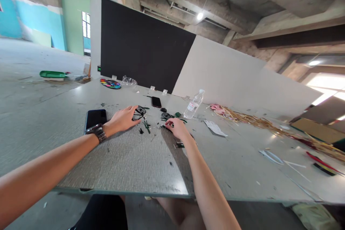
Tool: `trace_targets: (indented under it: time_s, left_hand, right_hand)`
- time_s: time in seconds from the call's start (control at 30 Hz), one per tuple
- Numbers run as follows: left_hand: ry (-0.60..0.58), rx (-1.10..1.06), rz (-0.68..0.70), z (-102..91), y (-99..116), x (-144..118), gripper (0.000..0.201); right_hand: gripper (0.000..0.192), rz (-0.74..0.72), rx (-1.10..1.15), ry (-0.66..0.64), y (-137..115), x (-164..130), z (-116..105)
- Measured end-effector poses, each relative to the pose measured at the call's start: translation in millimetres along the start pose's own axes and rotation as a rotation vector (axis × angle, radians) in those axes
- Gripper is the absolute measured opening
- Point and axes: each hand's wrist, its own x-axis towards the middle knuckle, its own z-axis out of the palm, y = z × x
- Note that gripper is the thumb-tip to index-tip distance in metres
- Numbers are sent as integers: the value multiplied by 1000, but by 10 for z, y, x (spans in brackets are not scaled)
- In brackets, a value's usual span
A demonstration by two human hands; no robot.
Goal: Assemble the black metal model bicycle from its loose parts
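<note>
I see my left hand [124,118] lying flat, palm down, near the middle of the gray table [121,165]. The arm comes in long and straight from the near left corner, with a watch [96,132] on the wrist. The fingers are stretched out and a little spread, and they hold nothing. Their tips touch a small coil of black wire [140,111].

My right hand [176,128] is just beside it, toward the right. The arm reaches up from the near edge. The wrist bends down and the fingertips [168,125] press together on a small dark piece on the table top. It is too tiny for me to tell what it is.

Little green and black bits [147,126] lie between the two hands. A black phone [96,118] lies just left of my left hand. A second dark phone [156,101] lies farther back, and a plastic water bottle [194,104] leans toward the far edge. Dry straw [250,119] is spread along the right side.
</note>
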Motion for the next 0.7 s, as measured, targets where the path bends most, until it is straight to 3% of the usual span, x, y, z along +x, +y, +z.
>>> trace_targets:
  time_s: [0.37,0.57,0.7]
  left_hand:
    - [-43,64,0,46,16,-8,57]
    - [-58,55,-10,45,25,-2,56]
    - [-50,57,-4,48,22,-2,56]
  right_hand:
    - [11,93,41,-59,-15,-19,5]
    - [17,7,54,-111,-95,-38,-32]
    - [12,2,56,-73,-98,-30,-14]
